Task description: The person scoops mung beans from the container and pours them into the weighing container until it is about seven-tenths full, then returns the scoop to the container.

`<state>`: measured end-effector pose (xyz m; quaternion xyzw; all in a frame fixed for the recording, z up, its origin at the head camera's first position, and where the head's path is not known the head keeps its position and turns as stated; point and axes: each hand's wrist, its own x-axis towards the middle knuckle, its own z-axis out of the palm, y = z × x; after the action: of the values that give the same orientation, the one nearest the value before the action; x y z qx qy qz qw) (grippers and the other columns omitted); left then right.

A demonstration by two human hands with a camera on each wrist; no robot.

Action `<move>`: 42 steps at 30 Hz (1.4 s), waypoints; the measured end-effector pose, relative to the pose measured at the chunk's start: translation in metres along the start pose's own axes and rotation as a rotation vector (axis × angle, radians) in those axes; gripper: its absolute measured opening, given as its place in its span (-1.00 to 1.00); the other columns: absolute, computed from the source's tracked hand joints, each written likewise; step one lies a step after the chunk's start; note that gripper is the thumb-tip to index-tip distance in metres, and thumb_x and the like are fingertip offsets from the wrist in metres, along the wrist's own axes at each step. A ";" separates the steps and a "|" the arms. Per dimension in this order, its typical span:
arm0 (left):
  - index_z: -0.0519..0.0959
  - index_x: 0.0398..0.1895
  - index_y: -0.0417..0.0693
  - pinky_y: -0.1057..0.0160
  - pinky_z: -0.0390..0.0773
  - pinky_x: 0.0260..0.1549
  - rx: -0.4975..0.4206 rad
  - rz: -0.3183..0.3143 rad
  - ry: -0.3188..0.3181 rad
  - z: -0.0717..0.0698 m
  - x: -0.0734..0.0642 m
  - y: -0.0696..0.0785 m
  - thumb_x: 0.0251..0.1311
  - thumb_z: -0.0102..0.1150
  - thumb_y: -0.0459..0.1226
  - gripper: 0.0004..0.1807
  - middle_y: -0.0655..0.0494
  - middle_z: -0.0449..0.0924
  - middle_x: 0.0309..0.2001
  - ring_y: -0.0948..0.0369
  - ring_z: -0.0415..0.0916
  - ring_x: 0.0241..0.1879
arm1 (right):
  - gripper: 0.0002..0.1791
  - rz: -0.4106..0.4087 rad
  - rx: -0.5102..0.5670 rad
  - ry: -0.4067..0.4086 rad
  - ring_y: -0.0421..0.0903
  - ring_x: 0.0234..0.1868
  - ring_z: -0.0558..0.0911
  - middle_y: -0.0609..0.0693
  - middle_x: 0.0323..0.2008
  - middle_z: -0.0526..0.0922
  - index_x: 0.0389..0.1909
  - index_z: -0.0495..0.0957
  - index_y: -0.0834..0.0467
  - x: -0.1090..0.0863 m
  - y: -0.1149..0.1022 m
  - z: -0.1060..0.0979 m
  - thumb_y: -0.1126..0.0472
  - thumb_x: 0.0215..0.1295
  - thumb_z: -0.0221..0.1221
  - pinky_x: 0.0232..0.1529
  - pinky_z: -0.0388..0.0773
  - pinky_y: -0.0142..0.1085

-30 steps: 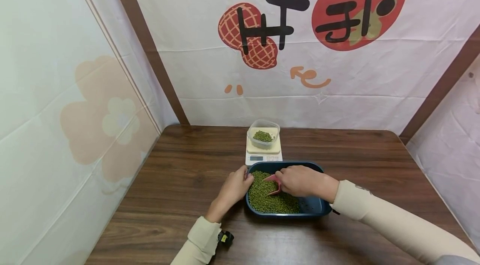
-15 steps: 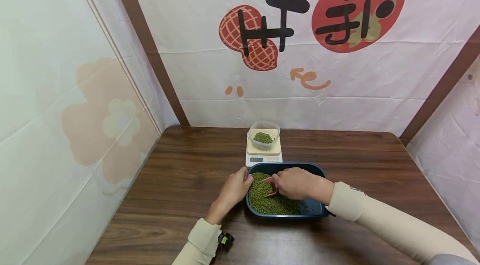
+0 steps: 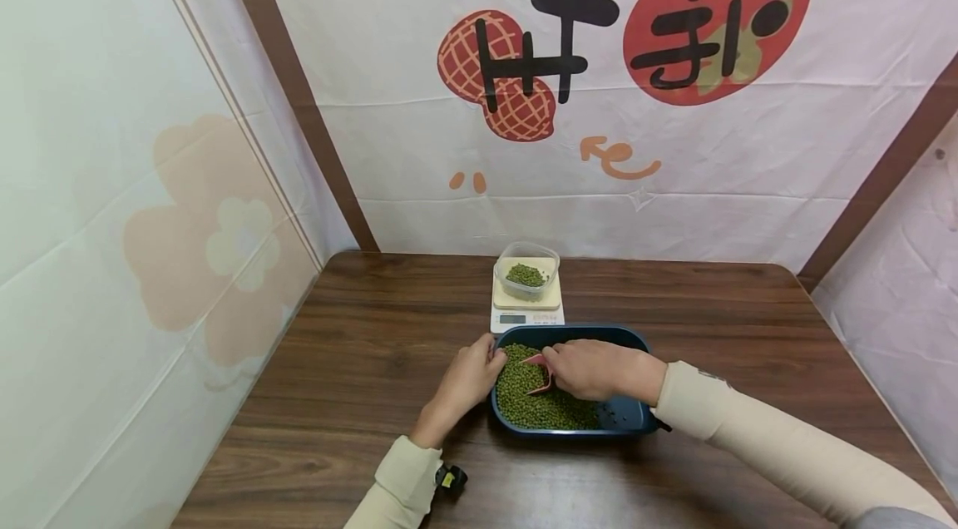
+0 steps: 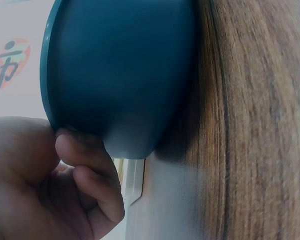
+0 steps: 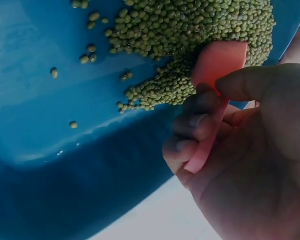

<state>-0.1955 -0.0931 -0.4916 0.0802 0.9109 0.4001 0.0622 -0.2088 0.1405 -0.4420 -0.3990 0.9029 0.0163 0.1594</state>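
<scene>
A dark blue tub (image 3: pixel 630 415) holds a heap of mung beans (image 3: pixel 539 411), piled mostly toward its left side. My left hand (image 3: pixel 466 375) pinches the tub's left rim between thumb and curled fingers; the left wrist view shows the hand (image 4: pixel 74 175) at the tub's wall (image 4: pixel 119 65). Inside the tub, my right hand (image 3: pixel 591 368) grips a pink scoop (image 3: pixel 546 377) by its handle. In the right wrist view the fingers wrap the handle, and the head of the scoop (image 5: pixel 220 62) lies against the beans (image 5: pixel 175 25). How full the scoop is cannot be seen there.
Behind the tub stands a white kitchen scale (image 3: pixel 526 318). On it sits a clear plastic container (image 3: pixel 550 284) with a small pile of mung beans (image 3: pixel 525 274). The brown wooden table (image 3: pixel 359 363) meets a printed cloth backdrop (image 3: pixel 419 221) at the back.
The right hand and scoop shift slightly left and down into the beans, then nearly stop over the last half second. The left hand keeps its hold on the rim.
</scene>
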 end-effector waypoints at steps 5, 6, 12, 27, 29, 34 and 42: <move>0.38 -0.34 -0.05 0.28 0.30 -0.65 0.001 0.004 0.002 0.000 0.000 0.001 0.62 -0.03 -0.19 -0.73 0.15 0.31 -0.58 0.24 0.30 -0.68 | -0.86 -0.018 0.054 -0.007 -0.18 -0.41 0.36 -0.12 -0.40 0.40 -0.23 0.33 0.07 0.000 0.004 0.002 0.24 0.62 0.04 -0.26 0.35 -0.24; 0.38 -0.34 -0.05 0.28 0.30 -0.65 0.000 0.005 0.002 0.000 0.000 0.001 0.62 -0.03 -0.19 -0.73 0.15 0.32 -0.58 0.24 0.30 -0.68 | -0.86 -0.021 0.060 -0.004 -0.18 -0.42 0.35 -0.13 -0.41 0.39 -0.23 0.33 0.06 -0.001 0.005 0.002 0.24 0.62 0.04 -0.27 0.34 -0.24; 0.38 -0.34 -0.04 0.29 0.29 -0.66 0.005 0.003 0.002 0.000 0.000 0.002 0.62 -0.03 -0.19 -0.74 0.16 0.32 -0.59 0.24 0.30 -0.69 | -0.94 -0.067 0.064 0.047 -0.23 -0.44 0.40 -0.14 -0.42 0.44 -0.11 0.43 0.11 -0.003 0.007 0.002 0.23 0.64 0.05 -0.30 0.40 -0.28; 0.38 -0.34 -0.04 0.29 0.29 -0.66 0.016 -0.001 0.005 0.001 0.001 0.000 0.61 -0.02 -0.20 -0.74 0.16 0.33 -0.60 0.25 0.31 -0.70 | -0.89 -0.066 0.181 0.084 -0.24 -0.40 0.37 -0.16 -0.43 0.39 -0.16 0.33 0.02 -0.009 0.015 0.003 0.26 0.66 -0.01 -0.25 0.38 -0.29; 0.38 -0.34 -0.04 0.29 0.29 -0.66 0.016 -0.001 0.004 0.001 0.001 0.000 0.61 -0.02 -0.20 -0.74 0.17 0.33 -0.60 0.25 0.31 -0.71 | -0.89 -0.063 0.195 0.084 -0.23 -0.40 0.37 -0.16 -0.42 0.39 -0.16 0.32 0.02 -0.011 0.016 0.003 0.26 0.66 -0.01 -0.25 0.38 -0.29; 0.39 -0.33 -0.03 0.29 0.28 -0.65 0.023 0.005 0.009 0.001 0.001 -0.001 0.62 -0.02 -0.19 -0.75 0.17 0.32 -0.59 0.25 0.29 -0.69 | -0.90 -0.057 0.222 0.084 -0.23 -0.41 0.35 -0.14 -0.42 0.39 -0.14 0.32 0.03 -0.014 0.019 0.004 0.27 0.65 0.00 -0.27 0.36 -0.29; 0.36 -0.34 -0.03 0.28 0.28 -0.66 0.017 0.003 -0.003 0.001 0.001 -0.001 0.63 -0.05 -0.18 -0.73 0.16 0.31 -0.61 0.24 0.27 -0.72 | -0.85 -0.061 0.225 0.116 -0.22 -0.44 0.22 -0.13 -0.45 0.26 -0.23 0.26 0.04 -0.017 0.026 0.006 0.30 0.62 -0.06 -0.29 0.25 -0.26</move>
<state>-0.1967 -0.0927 -0.4936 0.0828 0.9141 0.3921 0.0620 -0.2149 0.1714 -0.4453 -0.4061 0.8941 -0.1130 0.1513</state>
